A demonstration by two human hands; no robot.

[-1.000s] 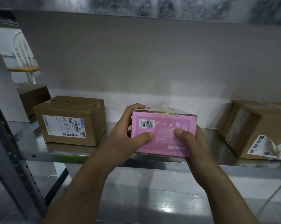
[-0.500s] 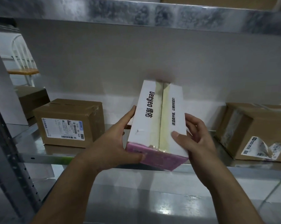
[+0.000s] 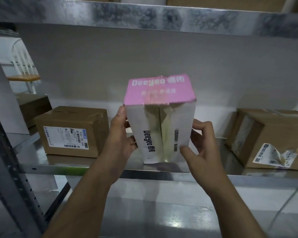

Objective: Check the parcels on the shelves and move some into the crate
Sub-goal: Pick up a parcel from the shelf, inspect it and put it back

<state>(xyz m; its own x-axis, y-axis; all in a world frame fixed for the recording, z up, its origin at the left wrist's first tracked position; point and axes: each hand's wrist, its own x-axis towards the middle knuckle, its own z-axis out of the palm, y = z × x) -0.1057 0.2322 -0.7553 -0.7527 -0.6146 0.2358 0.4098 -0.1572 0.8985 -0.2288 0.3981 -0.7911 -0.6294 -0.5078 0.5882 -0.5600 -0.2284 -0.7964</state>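
Nearest, both forearms reached up to the front edge of the metal shelf (image 3: 76, 169), where the Deeyeo box (image 3: 162, 127) stood on end, pink face uppermost, taped white face toward the camera. Whether its lower end rested on the shelf or hung just above it could not be told. The step looked like checking each face. To do it well, I judged, the grip should sit low on opposite sides so the tall box could not tip off the edge, with print turned squarely to the eye. The left hand (image 3: 122, 140) cupped the box's left side, fingers reaching up and behind, thumb at the front edge. The right hand (image 3: 201, 152) pinched the lower right corner, thumb on the white face, fingers curled round the side. Farther back, a labelled cardboard parcel (image 3: 71, 133) sat toward the shelf's left end and another with a peeling label (image 3: 271, 140) toward its right, both apart from the box
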